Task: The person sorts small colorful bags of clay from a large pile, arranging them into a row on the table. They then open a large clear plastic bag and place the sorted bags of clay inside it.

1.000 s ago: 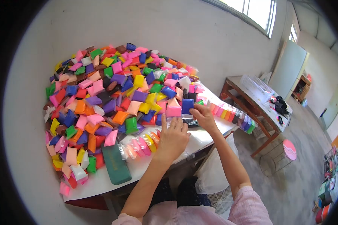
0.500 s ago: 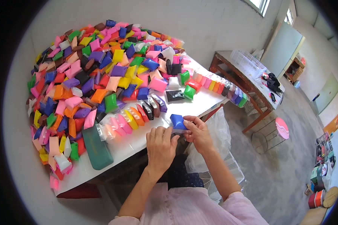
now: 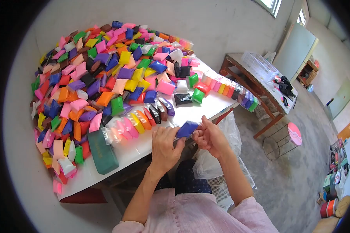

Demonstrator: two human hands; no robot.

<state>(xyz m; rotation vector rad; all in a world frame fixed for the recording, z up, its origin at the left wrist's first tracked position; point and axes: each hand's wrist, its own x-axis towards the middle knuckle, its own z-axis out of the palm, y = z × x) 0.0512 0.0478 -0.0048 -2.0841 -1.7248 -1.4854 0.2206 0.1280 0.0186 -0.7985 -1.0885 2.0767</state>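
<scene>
The blue packet point(image 3: 187, 129) is up between the person's two hands, seen against the near edge of the white worktop point(image 3: 132, 149). It lies just to the right of the left hand's fingers and just to the left of the right hand's, so both hands are close. The left hand point(image 3: 165, 146) is the nearer: its thumb and forefinger appear to pinch the packet's lower left end. The packet is tilted, its long axis slanting from that end up and to the right, towards the right hand point(image 3: 210, 139).

The right hand's fingers are half curled, palm side turned towards the packet, with the thumb raised apart from them. A faint clear edge of wrapping shows between these fingers and the packet; whether they touch it cannot be told, as the packet is slightly blurred.

Beyond the left hand, a row of packets in clear wrapping point(image 3: 136, 123) runs along the worktop, rising from beside the green case point(image 3: 103, 151) towards the right. A black packet point(image 3: 182, 99) lies flat farther back, beyond the blue one. The large heap of coloured packets point(image 3: 101, 91) spreads behind and to the left, well apart from the right hand.
</scene>
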